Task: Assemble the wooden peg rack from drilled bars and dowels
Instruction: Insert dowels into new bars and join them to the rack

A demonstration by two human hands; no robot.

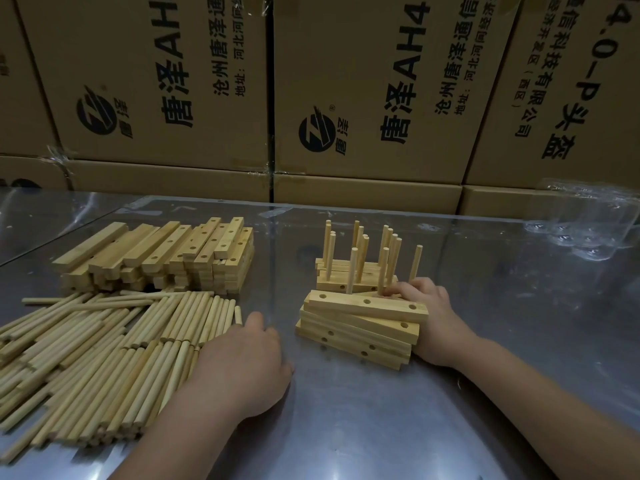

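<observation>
L hand (242,368) is laid palm-down on the edge of loose dowels (104,358); grip can't be told. R hand (427,306) is tucked behind stacked bars (360,327), fingers curled by an upright peg (383,268) of the racks (332,285); hold unclear. A bar pile (156,258) is seen back-L, all on a steel table (346,427), w/ boxes (346,98) behind.

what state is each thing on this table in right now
loose round wooden dowels: lying flat in a heap
large stack of drilled wooden bars: holes empty, behind the dowels
small stack of drilled bars: holes empty, askew
pegged wooden racks: dowels standing upright
left hand: on the dowel heap, fingers hidden
right hand: against the small stack, fingertips at a dowel's base
</observation>
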